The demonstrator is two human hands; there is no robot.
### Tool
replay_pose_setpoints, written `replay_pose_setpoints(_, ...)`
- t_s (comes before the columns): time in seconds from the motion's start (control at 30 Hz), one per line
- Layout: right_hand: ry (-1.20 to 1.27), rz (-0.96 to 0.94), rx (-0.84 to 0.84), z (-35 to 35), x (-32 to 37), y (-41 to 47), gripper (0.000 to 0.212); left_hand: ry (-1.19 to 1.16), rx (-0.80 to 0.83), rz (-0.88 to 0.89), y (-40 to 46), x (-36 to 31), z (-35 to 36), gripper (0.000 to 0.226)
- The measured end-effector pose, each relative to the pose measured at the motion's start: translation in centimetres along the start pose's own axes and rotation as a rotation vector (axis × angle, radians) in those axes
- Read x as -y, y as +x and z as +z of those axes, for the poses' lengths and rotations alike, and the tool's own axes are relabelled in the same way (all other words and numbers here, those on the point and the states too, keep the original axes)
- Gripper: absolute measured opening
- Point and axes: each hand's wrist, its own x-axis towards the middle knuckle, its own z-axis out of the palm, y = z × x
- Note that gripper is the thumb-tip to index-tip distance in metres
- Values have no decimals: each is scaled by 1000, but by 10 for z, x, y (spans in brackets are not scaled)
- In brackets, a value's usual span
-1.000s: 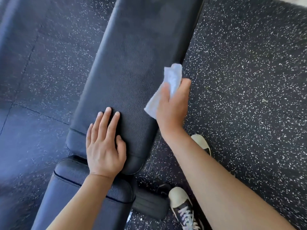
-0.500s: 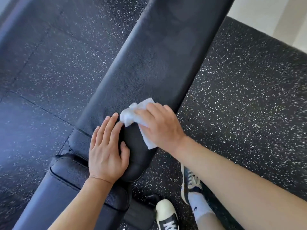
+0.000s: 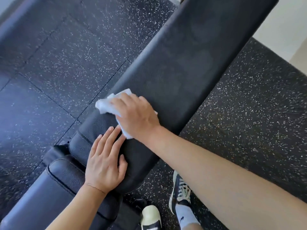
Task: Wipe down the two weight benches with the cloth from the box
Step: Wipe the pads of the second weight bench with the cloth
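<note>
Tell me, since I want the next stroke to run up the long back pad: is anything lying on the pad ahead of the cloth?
Nothing visible lies ahead. The right hand presses the cloth onto the back pad, whose surface beyond shows bare. The left hand rests flat behind it, near the pad's lower end.

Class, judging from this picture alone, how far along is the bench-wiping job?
Done: the cloth is out and in use. In hand: the right hand presses it on the long back pad; the left hand rests flat nearby. Left: the seat pad and a second bench, not in view.
</note>
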Motion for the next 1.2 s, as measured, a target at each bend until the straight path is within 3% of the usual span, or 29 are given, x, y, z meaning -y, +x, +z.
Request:
replay_pose_setpoints(0.17, 59, -217, -13, -22, -25, -1, 30, 11, 23, 12, -1, 1, 1, 66)
replay_pose_setpoints(0.23, 10, -168, -62, -40, -61, 15, 27, 17, 40, 9, -1, 2, 0, 68)
replay_pose_setpoints(0.4, -4, 215, -71, -79, -143, 54, 30, 5, 62, -18, -2, -2, -2, 66)
replay_pose_setpoints(0.5, 31, 269, -154, -81, -119, 61, 20, -6, 92, -33, 0, -4, -6, 65)
replay_pose_setpoints(0.57, 86, 188, -203, -73, -89, 63, 33, -23, 97, -57, 3, -9, -9, 63)
replay_pose_setpoints(0.7, -15, -100, 175, -42, -27, 56, 35, -144, -9, -288, 22, -22, -15, 53)
replay_pose_setpoints(0.8, 59, -273, 165, -30, 7, 57, 21, -187, -138, -591, 38, -19, -21, 50)
replay_pose_setpoints(0.9, 2, -398, 156, -31, 7, 74, 8, -169, -126, -600, 31, -20, -26, 50)
replay_pose_setpoints(1.0, -99, -302, 190, -36, -20, 109, 9, -162, -49, -590, 21, -21, -30, 52)
replay_pose_setpoints(1.1, -245, -118, 270, -40, -45, 139, 24, -174, -16, -627, 17, -21, -35, 53)
replay_pose_setpoints(1.2, -275, -54, 378, -33, -28, 145, 34, -172, 1, -626, 15, -23, -37, 55)
